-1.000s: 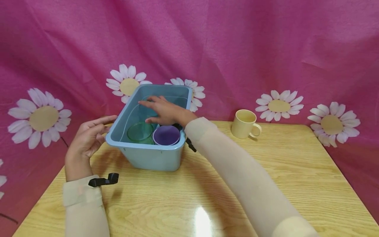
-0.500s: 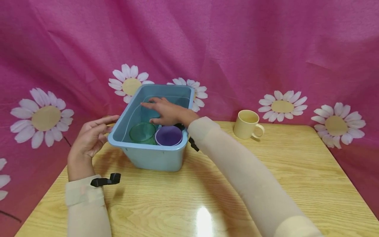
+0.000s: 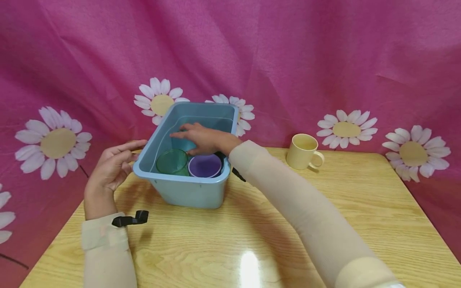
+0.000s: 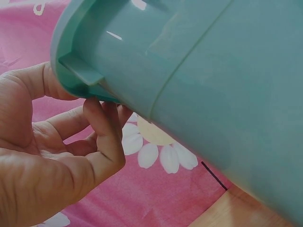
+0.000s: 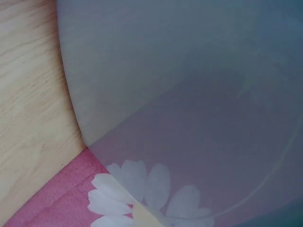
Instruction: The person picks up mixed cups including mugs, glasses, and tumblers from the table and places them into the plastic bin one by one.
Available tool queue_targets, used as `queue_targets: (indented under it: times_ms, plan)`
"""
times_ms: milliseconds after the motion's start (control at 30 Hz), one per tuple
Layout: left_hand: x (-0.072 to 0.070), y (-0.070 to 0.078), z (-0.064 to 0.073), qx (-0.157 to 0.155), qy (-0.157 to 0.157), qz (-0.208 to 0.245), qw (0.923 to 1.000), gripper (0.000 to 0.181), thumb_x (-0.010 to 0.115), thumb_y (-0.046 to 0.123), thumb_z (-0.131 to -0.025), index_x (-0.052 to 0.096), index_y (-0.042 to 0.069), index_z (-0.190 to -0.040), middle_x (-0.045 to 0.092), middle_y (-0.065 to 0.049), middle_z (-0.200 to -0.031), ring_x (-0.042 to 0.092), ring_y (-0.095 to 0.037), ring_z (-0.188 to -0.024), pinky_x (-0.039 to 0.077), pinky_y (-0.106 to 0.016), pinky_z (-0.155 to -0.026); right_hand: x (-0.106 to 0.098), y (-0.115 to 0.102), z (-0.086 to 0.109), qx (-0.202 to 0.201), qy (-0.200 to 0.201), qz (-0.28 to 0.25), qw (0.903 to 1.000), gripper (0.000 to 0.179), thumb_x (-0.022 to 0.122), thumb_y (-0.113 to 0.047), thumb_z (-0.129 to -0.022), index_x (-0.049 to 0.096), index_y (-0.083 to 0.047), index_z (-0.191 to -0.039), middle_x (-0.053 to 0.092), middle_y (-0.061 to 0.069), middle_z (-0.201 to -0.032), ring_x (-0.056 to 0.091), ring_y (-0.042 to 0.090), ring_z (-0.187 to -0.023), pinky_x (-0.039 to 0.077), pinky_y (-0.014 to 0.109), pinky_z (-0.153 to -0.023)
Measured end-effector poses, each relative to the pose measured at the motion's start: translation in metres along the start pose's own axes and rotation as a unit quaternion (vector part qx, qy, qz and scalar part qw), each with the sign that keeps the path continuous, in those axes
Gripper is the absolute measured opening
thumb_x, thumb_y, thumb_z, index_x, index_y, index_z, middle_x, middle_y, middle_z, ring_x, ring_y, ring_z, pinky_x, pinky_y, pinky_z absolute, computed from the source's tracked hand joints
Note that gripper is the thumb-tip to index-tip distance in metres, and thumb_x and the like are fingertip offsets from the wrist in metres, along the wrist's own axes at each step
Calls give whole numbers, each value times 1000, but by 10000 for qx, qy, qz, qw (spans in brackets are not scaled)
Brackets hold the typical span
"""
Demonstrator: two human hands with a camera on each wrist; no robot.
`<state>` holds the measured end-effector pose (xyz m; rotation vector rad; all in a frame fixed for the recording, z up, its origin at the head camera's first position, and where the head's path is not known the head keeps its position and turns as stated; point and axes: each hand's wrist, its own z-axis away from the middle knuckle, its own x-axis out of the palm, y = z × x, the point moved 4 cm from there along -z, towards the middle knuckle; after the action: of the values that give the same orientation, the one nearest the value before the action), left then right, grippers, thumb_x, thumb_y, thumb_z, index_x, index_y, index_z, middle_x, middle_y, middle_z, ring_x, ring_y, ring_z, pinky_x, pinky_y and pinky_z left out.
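In the head view my left hand (image 3: 111,168) grips the near left corner of the light blue plastic bin (image 3: 189,192). The left wrist view shows the fingers and thumb of that hand at the bin's rim (image 4: 61,47). Reaching inside the bin, my right hand (image 3: 203,139) has its fingers and thumb around a blue cup-like thing (image 3: 183,144), mostly hidden under the hand. Nearer the front of the bin sit a see-through green glass (image 3: 172,163) and a purple cup (image 3: 205,166), side by side. The right wrist view shows only the bin's side wall (image 5: 142,71), no fingers.
A pale yellow mug (image 3: 301,152) stands on the wooden table (image 3: 342,204) at the back right, its handle to the right. Behind the table hangs a pink cloth (image 3: 281,72) printed with white daisies.
My right hand has sunk slightly deeper into the bin, with the blue cup-like thing lower under it. My left hand stays at the rim. The whole head view has shifted slightly.
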<state>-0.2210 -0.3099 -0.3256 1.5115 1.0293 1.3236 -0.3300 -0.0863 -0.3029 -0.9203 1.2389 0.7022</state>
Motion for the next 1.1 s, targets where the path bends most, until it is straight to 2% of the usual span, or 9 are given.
queue_targets:
  times_ms: [133, 267, 433, 500, 567, 833, 1100]
  plan:
    - [0, 0, 0, -16, 17, -20, 10000, 47, 39, -14, -95, 73, 2, -124, 70, -4, -116, 66, -14, -82, 51, -15, -54, 0, 1, -1, 39, -42, -124, 9999, 73, 69, -26, -99, 32, -22, -162, 30, 12, -164, 31, 33, -148, 38, 40, -117]
    - [0, 0, -1, -16, 41, -51, 10000, 47, 39, -13, -95, 73, 1, -124, 70, -3, -117, 67, -15, -83, 53, -16, -56, 0, 2, -1, 44, -176, -315, 9993, 69, 67, -21, -98, 37, -19, -160, 35, 13, -160, 34, 31, -145, 38, 40, -116]
    - [0, 0, -1, -28, 34, -62, 10000, 48, 38, -13, -95, 75, 3, -122, 70, -3, -116, 66, -13, -80, 44, -14, -47, 3, 3, -2, 21, -392, -407, 9984, 64, 68, -18, -96, 45, -15, -156, 44, 12, -154, 40, 27, -141, 38, 38, -116]
    - [0, 0, 0, -45, 44, -97, 9999, 49, 38, -13, -95, 75, 4, -122, 70, -3, -116, 66, -12, -78, 39, -14, -43, 5, 2, -1, 103, -456, -406, 9981, 67, 69, -19, -96, 43, -17, -157, 43, 10, -156, 39, 27, -143, 38, 39, -116]
    - [0, 0, 0, -44, 61, -132, 9999, 49, 38, -13, -95, 75, 4, -121, 70, -2, -117, 66, -12, -78, 39, -15, -43, 5, 2, -1, 240, -510, -393, 9976, 71, 71, -21, -96, 39, -20, -160, 40, 8, -159, 35, 27, -146, 38, 41, -117]
    - [0, 0, 0, -99, 65, -110, 9999, 48, 39, -13, -94, 75, 4, -123, 71, -2, -115, 66, -12, -78, 42, -14, -45, 7, 2, -1, 398, -620, -160, 9972, 74, 72, -26, -96, 36, -23, -161, 39, 5, -161, 32, 27, -147, 36, 42, -118]
    - [-1, -1, -1, -169, 67, -75, 9998, 47, 40, -12, -96, 75, 5, -122, 72, -3, -111, 64, -10, -72, 41, -13, -43, 6, 1, 0, 185, -379, 467, 9980, 74, 74, -31, -95, 39, -22, -159, 42, 7, -158, 37, 28, -141, 36, 40, -116]
